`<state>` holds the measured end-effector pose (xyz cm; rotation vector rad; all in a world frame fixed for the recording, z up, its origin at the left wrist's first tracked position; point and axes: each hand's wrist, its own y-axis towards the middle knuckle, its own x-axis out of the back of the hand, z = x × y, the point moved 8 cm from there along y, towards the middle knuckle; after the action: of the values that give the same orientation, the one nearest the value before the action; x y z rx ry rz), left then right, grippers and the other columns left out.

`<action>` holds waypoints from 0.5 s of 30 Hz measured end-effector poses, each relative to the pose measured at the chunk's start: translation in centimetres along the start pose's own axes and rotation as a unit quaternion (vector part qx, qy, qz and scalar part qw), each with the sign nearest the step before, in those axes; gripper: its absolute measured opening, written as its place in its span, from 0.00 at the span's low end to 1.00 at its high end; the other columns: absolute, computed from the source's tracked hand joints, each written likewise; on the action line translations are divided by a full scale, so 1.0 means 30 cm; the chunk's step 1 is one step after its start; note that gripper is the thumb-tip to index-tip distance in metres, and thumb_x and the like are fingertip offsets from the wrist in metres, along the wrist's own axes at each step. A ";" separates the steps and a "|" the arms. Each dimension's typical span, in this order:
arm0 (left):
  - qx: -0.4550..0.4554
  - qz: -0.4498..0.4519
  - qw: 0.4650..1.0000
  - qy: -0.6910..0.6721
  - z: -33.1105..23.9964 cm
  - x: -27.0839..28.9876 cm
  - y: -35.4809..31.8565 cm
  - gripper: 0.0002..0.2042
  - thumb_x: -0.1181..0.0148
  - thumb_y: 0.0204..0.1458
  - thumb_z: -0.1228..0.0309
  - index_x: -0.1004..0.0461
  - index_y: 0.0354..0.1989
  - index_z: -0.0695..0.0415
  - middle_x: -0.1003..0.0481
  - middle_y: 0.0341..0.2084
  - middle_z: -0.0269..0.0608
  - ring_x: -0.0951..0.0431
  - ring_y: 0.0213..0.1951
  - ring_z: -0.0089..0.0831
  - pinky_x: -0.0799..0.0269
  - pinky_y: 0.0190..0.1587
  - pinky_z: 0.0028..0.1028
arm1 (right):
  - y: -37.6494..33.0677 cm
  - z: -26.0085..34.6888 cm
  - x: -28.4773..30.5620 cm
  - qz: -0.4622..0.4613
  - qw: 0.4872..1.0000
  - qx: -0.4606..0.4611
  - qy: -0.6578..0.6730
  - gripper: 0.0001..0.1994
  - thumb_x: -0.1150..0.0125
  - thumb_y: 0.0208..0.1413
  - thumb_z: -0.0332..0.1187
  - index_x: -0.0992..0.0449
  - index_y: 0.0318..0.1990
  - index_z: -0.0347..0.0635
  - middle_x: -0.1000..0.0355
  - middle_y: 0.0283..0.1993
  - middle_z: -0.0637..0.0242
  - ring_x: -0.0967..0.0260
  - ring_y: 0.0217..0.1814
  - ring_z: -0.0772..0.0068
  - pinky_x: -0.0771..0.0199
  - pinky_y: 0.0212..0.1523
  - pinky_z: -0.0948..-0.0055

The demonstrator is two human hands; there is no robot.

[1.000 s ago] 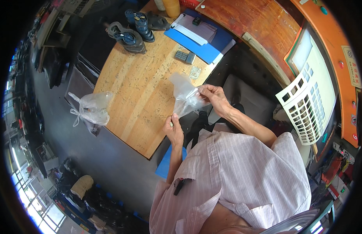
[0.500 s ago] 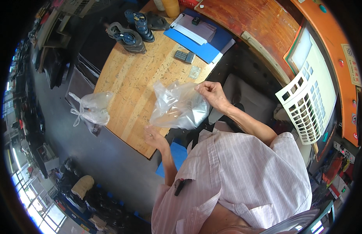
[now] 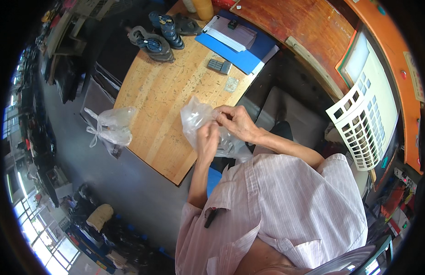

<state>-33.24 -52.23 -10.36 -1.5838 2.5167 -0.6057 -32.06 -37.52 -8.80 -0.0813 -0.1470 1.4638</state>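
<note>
Translucent plastic bag (image 3: pixel 193 118) at the table (image 3: pixel 153 112) edge, five o'clock: my right hand (image 3: pixel 240 123) pinches its gathered film, my left hand (image 3: pixel 207 140) grips just beside, presumably because slack material needs two-point control.

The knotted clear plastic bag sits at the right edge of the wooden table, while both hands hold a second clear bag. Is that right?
Not quite: the head view shows the knotted clear plastic bag at the left edge of the wooden table, not the right. The left hand and right hand do hold a second clear bag.
</note>
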 end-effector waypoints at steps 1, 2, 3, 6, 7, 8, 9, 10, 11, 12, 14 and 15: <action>0.175 0.048 0.978 -0.103 0.140 -0.052 0.025 0.14 0.48 0.70 0.64 0.22 0.37 0.60 0.32 0.21 0.25 0.38 0.18 0.16 0.45 0.21 0.24 | -0.006 0.002 -0.008 -0.002 1.000 0.018 -0.006 0.12 0.41 0.66 0.32 0.17 0.44 0.30 0.23 0.26 0.55 0.24 0.26 0.72 0.25 0.29 0.67; 0.156 0.013 0.972 -0.175 0.184 -0.083 0.059 0.13 0.48 0.70 0.65 0.23 0.36 0.59 0.31 0.24 0.27 0.36 0.20 0.18 0.42 0.22 0.24 | -0.009 0.009 -0.014 -0.022 0.998 0.051 -0.029 0.12 0.41 0.66 0.33 0.17 0.45 0.31 0.22 0.27 0.54 0.23 0.27 0.68 0.24 0.30 0.66; 0.170 -0.018 0.956 -0.237 0.240 -0.094 0.081 0.12 0.48 0.69 0.65 0.24 0.37 0.58 0.30 0.26 0.28 0.35 0.22 0.19 0.40 0.23 0.24 | -0.019 0.022 -0.023 -0.028 0.994 0.094 -0.041 0.12 0.40 0.66 0.33 0.17 0.45 0.32 0.21 0.28 0.53 0.22 0.27 0.63 0.23 0.31 0.64; 0.201 -0.089 0.901 -0.373 0.355 -0.093 0.158 0.11 0.48 0.68 0.63 0.26 0.40 0.58 0.28 0.32 0.31 0.31 0.28 0.21 0.36 0.29 0.24 | -0.056 -0.039 -0.096 0.051 0.999 0.002 -0.010 0.13 0.39 0.68 0.35 0.16 0.45 0.32 0.22 0.26 0.59 0.28 0.24 0.72 0.26 0.29 0.68; 0.165 -0.086 0.906 -0.380 0.353 -0.074 0.200 0.12 0.48 0.68 0.63 0.26 0.41 0.59 0.28 0.34 0.32 0.31 0.30 0.22 0.35 0.31 0.24 | -0.075 -0.077 -0.124 0.083 0.993 -0.080 0.013 0.13 0.39 0.69 0.35 0.16 0.45 0.32 0.23 0.25 0.62 0.31 0.24 0.78 0.28 0.28 0.70; 0.174 -0.095 0.893 -0.405 0.372 -0.059 0.232 0.12 0.49 0.68 0.62 0.26 0.42 0.59 0.27 0.35 0.32 0.30 0.32 0.23 0.35 0.33 0.25 | -0.095 -0.072 -0.139 0.098 0.990 -0.092 0.033 0.14 0.39 0.70 0.35 0.16 0.47 0.32 0.25 0.25 0.68 0.36 0.26 0.86 0.31 0.27 0.73; 0.168 -0.100 0.893 -0.406 0.381 -0.037 0.264 0.13 0.49 0.68 0.62 0.26 0.44 0.59 0.27 0.36 0.33 0.30 0.33 0.23 0.35 0.35 0.25 | -0.100 -0.049 -0.141 0.092 0.991 -0.073 0.056 0.14 0.39 0.70 0.35 0.16 0.47 0.31 0.25 0.25 0.68 0.36 0.26 0.85 0.31 0.26 0.73; 0.159 -0.104 0.900 -0.392 0.388 -0.015 0.297 0.13 0.49 0.69 0.61 0.26 0.45 0.59 0.27 0.37 0.34 0.30 0.35 0.24 0.35 0.37 0.25 | -0.106 -0.043 -0.141 0.094 0.990 -0.085 0.057 0.14 0.39 0.70 0.35 0.16 0.47 0.31 0.26 0.25 0.69 0.36 0.26 0.85 0.32 0.26 0.73; 0.152 -0.106 0.907 -0.377 0.398 0.003 0.323 0.14 0.49 0.69 0.60 0.26 0.46 0.59 0.27 0.39 0.35 0.29 0.36 0.25 0.35 0.39 0.26 | -0.106 -0.038 -0.141 0.100 0.989 -0.098 0.056 0.14 0.39 0.70 0.36 0.16 0.47 0.31 0.26 0.25 0.69 0.37 0.26 0.85 0.32 0.26 0.73; 0.148 -0.107 0.915 -0.360 0.408 0.020 0.349 0.15 0.50 0.69 0.60 0.26 0.48 0.60 0.26 0.40 0.35 0.29 0.38 0.25 0.35 0.41 0.26 | -0.092 -0.022 -0.124 0.082 0.989 -0.087 0.085 0.13 0.40 0.69 0.34 0.17 0.44 0.30 0.29 0.24 0.72 0.38 0.26 0.86 0.33 0.26 0.73; 0.145 -0.103 0.931 -0.319 0.429 0.046 0.388 0.16 0.50 0.69 0.59 0.26 0.50 0.60 0.26 0.42 0.37 0.28 0.41 0.27 0.34 0.45 0.27 | -0.048 -0.021 -0.069 0.028 0.993 -0.089 0.077 0.12 0.42 0.69 0.32 0.17 0.42 0.30 0.31 0.24 0.73 0.39 0.26 0.86 0.33 0.26 0.73; 0.146 -0.096 0.940 -0.294 0.439 0.055 0.401 0.17 0.50 0.69 0.58 0.26 0.52 0.60 0.26 0.44 0.38 0.28 0.43 0.27 0.34 0.47 0.27 | -0.021 -0.026 -0.043 0.008 0.993 -0.088 0.074 0.12 0.42 0.68 0.31 0.17 0.41 0.30 0.32 0.23 0.74 0.40 0.26 0.86 0.34 0.26 0.73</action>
<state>-40.21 -52.76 -26.86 -1.6049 1.7687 -0.4147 -31.45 -38.85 -9.56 -0.3352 -0.1538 1.4531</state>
